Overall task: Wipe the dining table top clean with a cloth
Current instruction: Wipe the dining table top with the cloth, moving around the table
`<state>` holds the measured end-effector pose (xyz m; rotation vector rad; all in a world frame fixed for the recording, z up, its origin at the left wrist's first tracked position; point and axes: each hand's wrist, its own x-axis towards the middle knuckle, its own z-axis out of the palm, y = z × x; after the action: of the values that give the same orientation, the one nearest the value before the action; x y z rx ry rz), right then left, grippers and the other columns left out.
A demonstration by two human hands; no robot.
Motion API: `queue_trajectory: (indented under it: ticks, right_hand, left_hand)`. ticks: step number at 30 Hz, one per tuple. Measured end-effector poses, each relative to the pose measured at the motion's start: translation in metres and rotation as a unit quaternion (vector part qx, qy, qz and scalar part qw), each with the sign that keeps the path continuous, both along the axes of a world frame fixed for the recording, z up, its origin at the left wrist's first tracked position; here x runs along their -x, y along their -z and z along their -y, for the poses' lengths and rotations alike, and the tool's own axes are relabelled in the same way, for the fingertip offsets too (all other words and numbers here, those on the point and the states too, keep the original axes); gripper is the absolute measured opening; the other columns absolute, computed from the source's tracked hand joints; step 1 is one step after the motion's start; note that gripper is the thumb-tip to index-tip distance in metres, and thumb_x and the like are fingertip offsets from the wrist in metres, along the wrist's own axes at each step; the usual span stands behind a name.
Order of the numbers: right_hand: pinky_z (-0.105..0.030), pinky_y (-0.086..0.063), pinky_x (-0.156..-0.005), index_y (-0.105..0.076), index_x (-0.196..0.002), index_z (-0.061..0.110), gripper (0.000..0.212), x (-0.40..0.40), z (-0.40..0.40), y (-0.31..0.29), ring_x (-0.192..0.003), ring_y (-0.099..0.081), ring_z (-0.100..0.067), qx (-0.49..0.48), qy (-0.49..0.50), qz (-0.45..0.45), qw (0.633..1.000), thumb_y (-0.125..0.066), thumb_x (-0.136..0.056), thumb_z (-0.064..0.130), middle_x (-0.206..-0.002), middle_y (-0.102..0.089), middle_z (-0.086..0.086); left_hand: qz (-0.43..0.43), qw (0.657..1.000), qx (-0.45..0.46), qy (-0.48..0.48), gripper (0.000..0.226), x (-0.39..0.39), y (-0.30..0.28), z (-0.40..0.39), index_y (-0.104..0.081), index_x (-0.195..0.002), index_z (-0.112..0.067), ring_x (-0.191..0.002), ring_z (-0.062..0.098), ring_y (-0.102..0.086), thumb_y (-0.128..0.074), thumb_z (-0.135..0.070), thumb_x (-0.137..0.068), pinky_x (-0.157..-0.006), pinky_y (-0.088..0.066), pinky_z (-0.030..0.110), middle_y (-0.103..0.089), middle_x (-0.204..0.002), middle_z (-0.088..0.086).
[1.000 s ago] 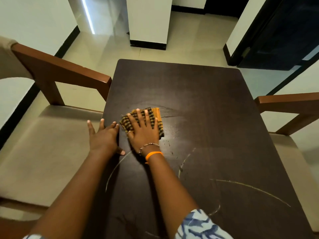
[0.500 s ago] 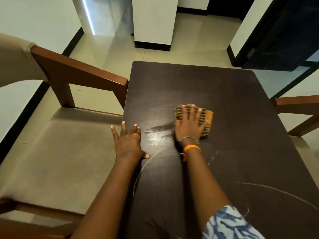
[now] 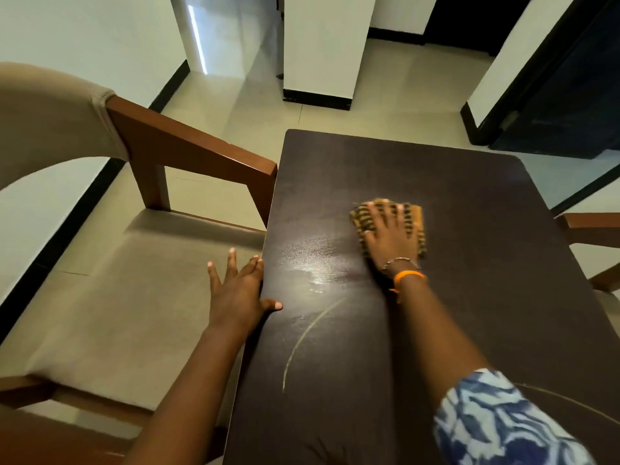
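A dark brown dining table (image 3: 453, 182) fills the right half of the view. My right hand (image 3: 391, 234) lies flat, fingers spread, pressing a folded yellow and black checked cloth (image 3: 417, 218) onto the table's middle. The cloth is motion-blurred and mostly hidden under the hand. My left hand (image 3: 240, 288) rests open at the table's left edge, thumb on the top and fingers beyond the edge. A wet shiny patch (image 3: 315, 275) lies left of the cloth, and a pale curved streak (image 3: 302, 344) runs below it.
A wooden armchair (image 3: 188, 152) with a beige seat stands tight against the table's left side. Another wooden armrest (image 3: 590, 226) shows at the right edge. A white pillar (image 3: 322, 48) and tiled floor lie beyond the table, with a dark door (image 3: 570, 95) at the far right.
My right hand slid the cloth from the table's left part to its middle, leaving a wet sheen behind. My left hand stayed at the left edge. The camera swung left.
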<state>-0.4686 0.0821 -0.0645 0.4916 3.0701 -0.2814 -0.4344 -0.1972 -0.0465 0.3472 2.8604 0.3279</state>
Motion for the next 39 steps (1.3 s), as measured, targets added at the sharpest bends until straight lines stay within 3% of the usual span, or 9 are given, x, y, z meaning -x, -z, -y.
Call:
queue_trajectory:
  ticks: [4, 7, 14, 19, 26, 30, 35, 39]
  right_hand:
    - [-0.060, -0.006, -0.114, -0.012, -0.149, 0.031, 0.059, -0.006, -0.039, 0.000, -0.147, 0.004, -0.025, 0.017, 0.158, 0.013, 0.987, -0.036, -0.096, 0.033, -0.160, -0.001, 0.002]
    - [-0.062, -0.003, -0.113, -0.012, -0.150, 0.030, 0.058, 0.008, -0.004, -0.002, -0.147, 0.006, -0.028, 0.016, 0.168, 0.007, 0.986, -0.034, -0.096, 0.033, -0.160, 0.001, -0.001]
    - [-0.062, 0.003, -0.112, -0.011, -0.149, 0.031, 0.059, 0.051, 0.159, 0.005, -0.147, 0.006, -0.028, 0.021, -0.099, 0.003, 0.995, -0.035, -0.095, 0.038, -0.160, 0.002, -0.002]
    - [-0.057, 0.001, -0.114, -0.012, -0.149, 0.034, 0.057, 0.060, 0.135, 0.007, -0.147, 0.002, -0.023, 0.015, -0.180, 0.006, 0.984, -0.032, -0.096, 0.042, -0.160, -0.002, 0.003]
    - [-0.058, -0.003, -0.115, -0.012, -0.149, 0.032, 0.059, 0.054, 0.004, 0.004, -0.147, 0.002, -0.024, 0.015, 0.074, 0.002, 0.997, -0.035, -0.096, 0.037, -0.160, -0.003, 0.003]
    - [-0.061, -0.002, -0.114, -0.011, -0.150, 0.031, 0.058, 0.058, 0.023, 0.002, -0.147, 0.005, -0.027, 0.017, 0.145, 0.015, 0.989, -0.034, -0.097, 0.037, -0.160, 0.001, 0.000]
    - [-0.062, 0.002, -0.112, -0.010, -0.149, 0.035, 0.058, 0.061, 0.124, 0.003, -0.147, 0.006, -0.027, 0.018, 0.000, 0.002, 1.000, -0.034, -0.096, 0.038, -0.160, 0.003, 0.000]
    - [-0.059, 0.005, -0.113, -0.017, -0.148, 0.035, 0.058, 0.041, 0.189, 0.004, -0.147, 0.003, -0.025, 0.026, -0.119, 0.008, 0.993, -0.037, -0.094, 0.038, -0.160, -0.001, 0.001]
  left_hand:
    - [-0.001, 1.000, 0.023, 0.021, 0.090, 0.003, 0.000, 0.001, -0.015, -0.148, -0.018, -0.146, 0.028, 0.006, -0.056, -0.058, -0.079, -0.112, 0.010, 0.057, -0.019, -0.156, -0.001]
    - [0.005, 0.999, 0.038, 0.034, 0.089, 0.002, -0.002, 0.001, -0.014, -0.148, -0.016, -0.146, 0.028, 0.006, -0.054, -0.058, -0.080, -0.112, 0.008, 0.057, -0.016, -0.157, 0.000]
    - [0.022, 0.996, 0.083, 0.035, 0.086, 0.003, -0.010, -0.007, -0.013, -0.148, -0.014, -0.146, 0.028, 0.002, -0.054, -0.053, -0.084, -0.114, 0.004, 0.055, -0.015, -0.157, 0.001]
    - [0.028, 0.994, 0.101, 0.043, 0.084, 0.006, -0.013, -0.011, -0.013, -0.148, -0.012, -0.146, 0.027, -0.001, -0.053, -0.050, -0.086, -0.115, 0.003, 0.052, -0.014, -0.157, 0.005]
    - [0.042, 0.997, 0.052, 0.037, 0.087, 0.002, -0.007, -0.004, -0.005, -0.149, -0.012, -0.146, 0.026, 0.002, -0.051, -0.051, -0.086, -0.115, 0.004, 0.050, -0.009, -0.158, 0.004]
    - [0.043, 0.998, 0.037, 0.038, 0.088, 0.003, -0.006, -0.002, -0.006, -0.149, -0.013, -0.146, 0.026, 0.001, -0.053, -0.050, -0.084, -0.115, 0.003, 0.051, -0.009, -0.158, 0.004]
    - [0.046, 0.998, 0.038, 0.037, 0.087, 0.005, -0.007, -0.003, -0.011, -0.149, -0.014, -0.146, 0.028, -0.001, -0.056, -0.050, -0.083, -0.115, 0.001, 0.053, -0.014, -0.158, 0.004]
    - [0.051, 0.998, 0.006, 0.024, 0.065, 0.004, -0.014, -0.006, -0.038, -0.140, -0.020, -0.146, 0.029, -0.006, -0.061, -0.040, -0.083, -0.115, -0.003, 0.054, -0.025, -0.154, 0.000]
